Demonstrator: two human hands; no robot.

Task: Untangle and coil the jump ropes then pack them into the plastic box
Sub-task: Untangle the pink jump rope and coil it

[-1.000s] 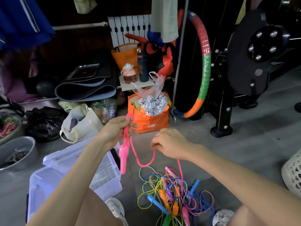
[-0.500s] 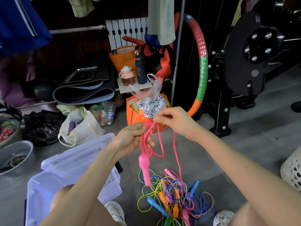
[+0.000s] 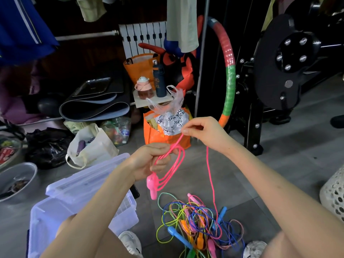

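My left hand (image 3: 149,162) grips several loops of a pink jump rope (image 3: 172,168), whose pink handle (image 3: 152,187) dangles just below the fist. Up and to the right, my right hand (image 3: 202,132) pinches the same cord; from there the cord drops down into a tangled pile of ropes (image 3: 197,224) on the floor, with blue, green, orange and pink cords and handles. The clear plastic box (image 3: 74,207) stands open at lower left, its lid leaning on the back rim.
An orange bag (image 3: 165,138) stands behind my hands, a cream tote (image 3: 93,148) and a metal bowl (image 3: 16,180) to the left. A padded hoop (image 3: 228,71) and black gym machine (image 3: 279,67) fill the right. A white perforated basket (image 3: 333,194) sits at the right edge.
My right hand rose from low beside the left up to the right, drawing the pink cord taut. The left hand gathered more loops and the handle swung lower.
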